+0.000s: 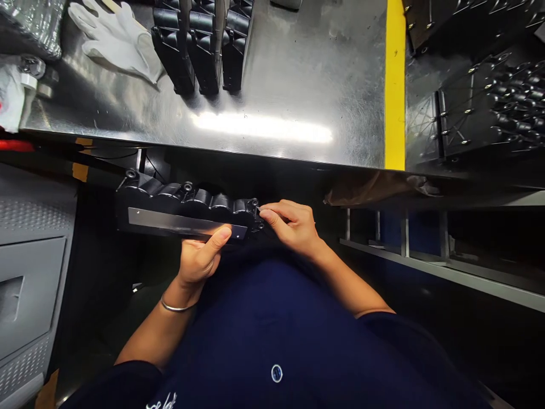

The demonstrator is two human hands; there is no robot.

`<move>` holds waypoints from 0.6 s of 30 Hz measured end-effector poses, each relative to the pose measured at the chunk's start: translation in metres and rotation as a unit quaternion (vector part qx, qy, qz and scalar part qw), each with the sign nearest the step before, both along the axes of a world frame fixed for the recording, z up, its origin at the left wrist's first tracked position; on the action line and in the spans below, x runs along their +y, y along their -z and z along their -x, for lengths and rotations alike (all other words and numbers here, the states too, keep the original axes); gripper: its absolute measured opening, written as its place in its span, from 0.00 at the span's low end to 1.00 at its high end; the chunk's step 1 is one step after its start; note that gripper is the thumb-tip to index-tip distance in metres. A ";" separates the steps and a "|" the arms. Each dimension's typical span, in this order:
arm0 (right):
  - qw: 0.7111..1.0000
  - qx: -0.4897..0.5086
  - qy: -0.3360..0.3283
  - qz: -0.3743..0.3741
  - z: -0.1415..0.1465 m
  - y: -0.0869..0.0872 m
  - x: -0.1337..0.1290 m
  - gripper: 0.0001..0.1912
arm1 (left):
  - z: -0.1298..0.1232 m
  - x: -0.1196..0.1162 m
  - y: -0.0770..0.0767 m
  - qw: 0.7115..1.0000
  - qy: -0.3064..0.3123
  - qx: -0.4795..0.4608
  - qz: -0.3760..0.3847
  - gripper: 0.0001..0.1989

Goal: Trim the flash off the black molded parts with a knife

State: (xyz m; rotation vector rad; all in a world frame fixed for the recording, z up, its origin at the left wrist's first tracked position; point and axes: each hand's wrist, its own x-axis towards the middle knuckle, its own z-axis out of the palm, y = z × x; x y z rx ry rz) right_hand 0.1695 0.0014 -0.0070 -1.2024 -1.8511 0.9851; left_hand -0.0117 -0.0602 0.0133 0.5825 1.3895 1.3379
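Observation:
In both hands I hold a long black moulded plastic part (183,201) with a ribbed upper side and metal-ringed fittings. A flat metal strip (183,222) lies along its near face. My left hand (198,255) grips the part from below, its thumb resting on the strip's right end. My right hand (289,224) pinches the part's right end beside a small metal fitting (254,203). Whatever lies between those fingertips is too small to tell.
Ahead stands a steel table (298,74) with a yellow stripe (395,85). On it lie a white glove (114,40) and a row of black parts (189,45). More black parts (489,102) sit to the right, a grey cabinet (29,284) stands left, and a metal shelf rack (443,261) stands right.

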 end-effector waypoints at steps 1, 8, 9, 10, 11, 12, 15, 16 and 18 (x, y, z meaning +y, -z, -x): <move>0.998 -0.030 0.042 -0.046 0.001 0.002 0.000 0.15 | -0.001 0.002 -0.001 0.999 -0.004 -0.031 0.015 0.09; 0.988 -0.081 -0.011 -0.128 -0.013 -0.003 0.006 0.13 | -0.002 0.012 -0.010 0.988 0.004 -0.103 0.112 0.12; 0.987 -0.090 -0.042 -0.125 -0.014 -0.005 0.006 0.14 | -0.002 0.012 -0.011 0.988 0.007 -0.106 0.114 0.12; 0.986 -0.102 -0.060 -0.120 -0.015 -0.007 0.006 0.15 | -0.002 0.011 -0.011 0.987 0.010 -0.109 0.114 0.12; 0.985 -0.115 -0.066 -0.113 -0.016 -0.008 0.005 0.15 | -0.002 0.011 -0.011 0.987 0.012 -0.111 0.113 0.12; 0.984 -0.126 -0.067 -0.103 -0.016 -0.010 0.004 0.16 | -0.002 0.010 -0.011 0.987 0.012 -0.112 0.112 0.12; 0.986 -0.133 -0.064 -0.082 -0.013 -0.010 0.002 0.16 | -0.003 0.008 -0.011 0.988 0.014 -0.107 0.111 0.13; 0.986 -0.130 -0.060 -0.081 -0.012 -0.010 0.002 0.16 | -0.003 0.008 -0.011 0.988 0.017 -0.105 0.113 0.13; 0.987 -0.122 -0.054 -0.089 -0.011 -0.008 0.000 0.15 | -0.004 0.007 -0.011 0.988 0.022 -0.101 0.113 0.13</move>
